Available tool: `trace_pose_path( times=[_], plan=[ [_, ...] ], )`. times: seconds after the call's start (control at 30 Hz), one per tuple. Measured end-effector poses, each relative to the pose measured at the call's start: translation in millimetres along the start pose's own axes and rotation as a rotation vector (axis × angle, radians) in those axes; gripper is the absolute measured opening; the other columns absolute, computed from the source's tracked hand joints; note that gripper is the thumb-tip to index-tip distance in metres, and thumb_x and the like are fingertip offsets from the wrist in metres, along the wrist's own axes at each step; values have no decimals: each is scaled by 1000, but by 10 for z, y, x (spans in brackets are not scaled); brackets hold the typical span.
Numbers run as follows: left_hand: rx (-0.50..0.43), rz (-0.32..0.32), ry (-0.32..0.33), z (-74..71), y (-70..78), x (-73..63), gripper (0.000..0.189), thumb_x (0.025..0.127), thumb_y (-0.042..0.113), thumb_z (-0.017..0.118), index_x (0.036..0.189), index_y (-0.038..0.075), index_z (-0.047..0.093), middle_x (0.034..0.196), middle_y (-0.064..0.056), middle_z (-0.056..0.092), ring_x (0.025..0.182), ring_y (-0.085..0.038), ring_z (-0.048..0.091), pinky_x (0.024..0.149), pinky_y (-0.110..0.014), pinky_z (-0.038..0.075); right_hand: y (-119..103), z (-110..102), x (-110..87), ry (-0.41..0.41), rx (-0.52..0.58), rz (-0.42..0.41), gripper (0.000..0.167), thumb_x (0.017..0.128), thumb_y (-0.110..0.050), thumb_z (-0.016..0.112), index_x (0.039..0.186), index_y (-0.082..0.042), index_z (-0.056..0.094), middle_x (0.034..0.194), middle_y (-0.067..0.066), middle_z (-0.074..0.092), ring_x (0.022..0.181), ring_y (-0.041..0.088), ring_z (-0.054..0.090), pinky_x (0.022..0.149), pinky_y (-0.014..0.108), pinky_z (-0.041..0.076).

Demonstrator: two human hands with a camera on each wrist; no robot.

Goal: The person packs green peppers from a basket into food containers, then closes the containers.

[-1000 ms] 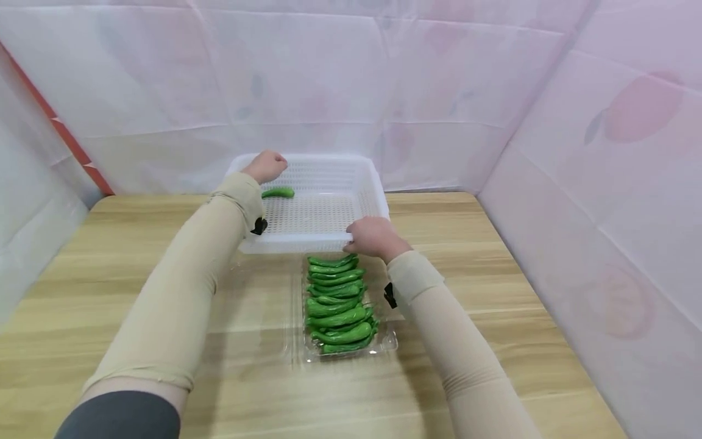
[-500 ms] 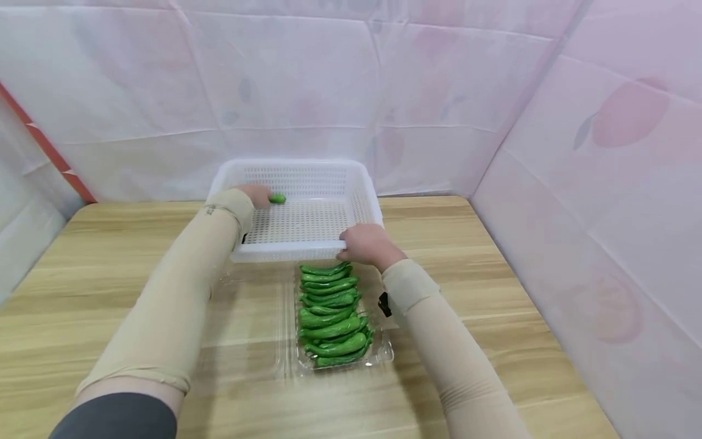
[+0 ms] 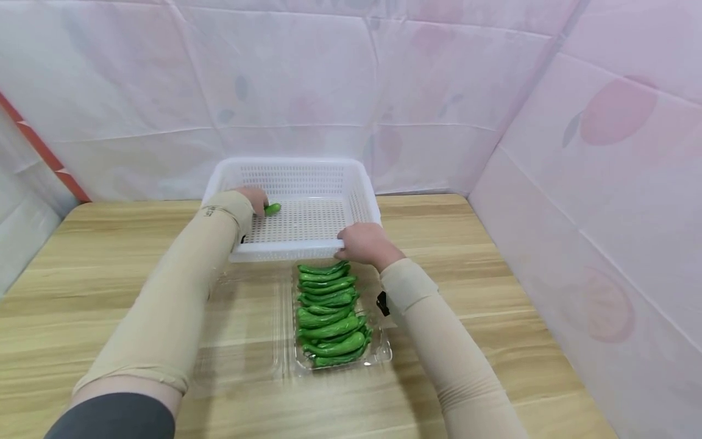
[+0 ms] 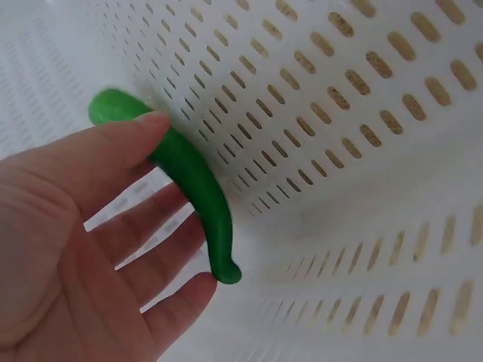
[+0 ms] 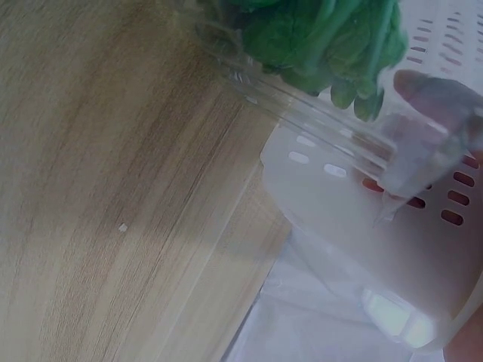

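My left hand (image 3: 255, 199) reaches down inside a white perforated plastic basket (image 3: 285, 249) at the back of the table. It pinches one curved, glossy green pepper (image 4: 198, 181), the thumb on top and the fingers behind, close beside the slotted wall. With my right hand (image 3: 366, 244) I grip the basket's near rim at the right corner. In front of the basket lies an open clear plastic clamshell box (image 3: 384, 355). Several green peppers (image 3: 329, 311) are stacked crosswise in a row in its right half.
The clamshell's clear lid (image 3: 241, 341) lies flat on the left, under my left forearm. A wooden table (image 3: 466, 390) carries everything. Pale printed sheets (image 3: 296, 73) hang behind the basket and along both sides.
My left hand has gone down from above the basket's left side onto the pepper inside and taken hold of it, moving it slightly nearer. My right hand stays on the rim.
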State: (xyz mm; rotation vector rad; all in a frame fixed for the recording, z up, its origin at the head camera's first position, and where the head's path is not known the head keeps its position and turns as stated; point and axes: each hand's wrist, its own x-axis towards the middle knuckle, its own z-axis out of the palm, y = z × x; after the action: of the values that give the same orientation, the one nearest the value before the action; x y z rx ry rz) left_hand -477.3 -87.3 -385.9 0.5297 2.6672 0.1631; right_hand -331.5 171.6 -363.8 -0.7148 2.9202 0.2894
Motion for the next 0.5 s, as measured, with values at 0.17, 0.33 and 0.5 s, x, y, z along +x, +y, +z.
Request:
trace_pose_path(
  times=[0.17, 0.33, 0.5],
  plan=[
    [-47, -15, -11, 21, -33, 11, 30, 79, 10, 69, 108, 1, 66, 101, -12, 64, 91, -27, 55, 86, -43, 43, 0, -1, 13, 2, -6, -5, 29, 83, -42, 63, 70, -17, 56, 66, -3, 57, 59, 16, 51, 49, 34, 44],
    [-35, -17, -45, -20, 3, -46, 22, 87, 15, 60, 102, 0, 65, 88, -9, 62, 77, -22, 53, 72, -35, 43, 0, -11, 23, 4, -4, -7, 28, 83, -41, 63, 71, -17, 57, 65, -3, 57, 58, 16, 50, 49, 34, 44],
    [-66, 96, 78, -191, 69, -196, 21, 89, 5, 48, 97, -6, 63, 81, -14, 62, 73, -24, 59, 71, -36, 45, 18, -45, 45, 17, -10, -23, 28, 83, -40, 63, 71, -16, 57, 66, -2, 58, 59, 16, 51, 51, 34, 45]
  ],
)
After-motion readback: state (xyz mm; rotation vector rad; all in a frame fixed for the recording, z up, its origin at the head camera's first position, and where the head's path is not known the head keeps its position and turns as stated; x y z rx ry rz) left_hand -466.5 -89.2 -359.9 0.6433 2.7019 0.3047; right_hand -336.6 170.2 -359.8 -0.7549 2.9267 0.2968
